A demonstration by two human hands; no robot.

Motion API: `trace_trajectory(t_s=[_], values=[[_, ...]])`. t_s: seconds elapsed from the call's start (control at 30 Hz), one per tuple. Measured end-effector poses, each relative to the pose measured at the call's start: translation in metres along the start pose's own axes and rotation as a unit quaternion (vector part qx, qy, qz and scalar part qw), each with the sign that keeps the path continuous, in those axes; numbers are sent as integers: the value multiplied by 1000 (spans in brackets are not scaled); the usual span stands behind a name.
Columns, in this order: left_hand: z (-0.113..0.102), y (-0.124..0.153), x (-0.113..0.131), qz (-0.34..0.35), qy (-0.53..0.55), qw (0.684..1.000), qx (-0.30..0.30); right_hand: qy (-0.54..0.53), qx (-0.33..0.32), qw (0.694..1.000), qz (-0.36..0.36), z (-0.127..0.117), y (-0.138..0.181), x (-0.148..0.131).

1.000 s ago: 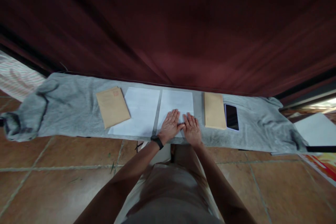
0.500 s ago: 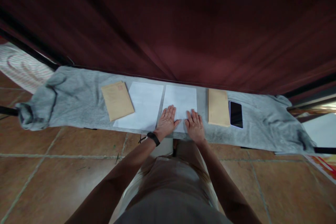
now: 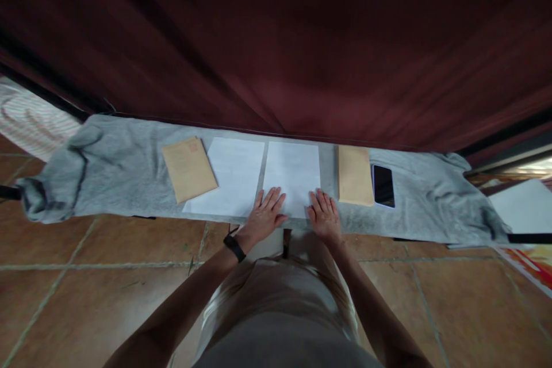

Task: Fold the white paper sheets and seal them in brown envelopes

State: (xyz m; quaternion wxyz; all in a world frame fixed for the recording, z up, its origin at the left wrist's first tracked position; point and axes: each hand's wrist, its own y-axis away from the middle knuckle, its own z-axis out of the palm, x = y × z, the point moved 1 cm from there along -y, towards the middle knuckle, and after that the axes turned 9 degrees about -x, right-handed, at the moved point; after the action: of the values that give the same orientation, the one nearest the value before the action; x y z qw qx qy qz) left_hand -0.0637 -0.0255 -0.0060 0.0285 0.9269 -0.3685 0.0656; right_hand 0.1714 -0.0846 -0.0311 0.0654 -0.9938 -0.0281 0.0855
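Left hand (image 3: 263, 217) and right hand (image 3: 325, 218) lie flat, released, at near corners of the right white sheet (image 3: 293, 169).

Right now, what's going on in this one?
A person's left hand and right hand lie spread at the right sheet's near corners, gripping nothing. The left sheet lies beside it on gray cloth. The left envelopes overlap the left sheet; the right envelopes sit beside a phone.
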Motion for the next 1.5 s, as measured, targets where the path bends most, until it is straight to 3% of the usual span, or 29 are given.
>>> trace_trajectory(t_s=[0.17,0.47,0.8,1.1,1.2,1.33,1.5], values=[[-6,14,9,16,-14,999,-32,0,-8,1000,-7,-4,2,0],[-17,3,22,1,-4,998,-57,-37,-74,993,-85,-19,16,3],[-24,-9,22,3,-26,997,-67,-112,-75,987,-86,-17,15,7],[-33,23,19,49,23,994,-93,-231,-79,961,-131,-14,20,33],[-34,30,10,55,70,992,-95,-240,-71,960,-128,-14,22,32],[-36,32,-23,4,186,980,-69,-290,-34,951,-99,-17,17,31],[-31,25,-61,-92,394,914,-29,-322,-3,947,-11,-17,8,31]])
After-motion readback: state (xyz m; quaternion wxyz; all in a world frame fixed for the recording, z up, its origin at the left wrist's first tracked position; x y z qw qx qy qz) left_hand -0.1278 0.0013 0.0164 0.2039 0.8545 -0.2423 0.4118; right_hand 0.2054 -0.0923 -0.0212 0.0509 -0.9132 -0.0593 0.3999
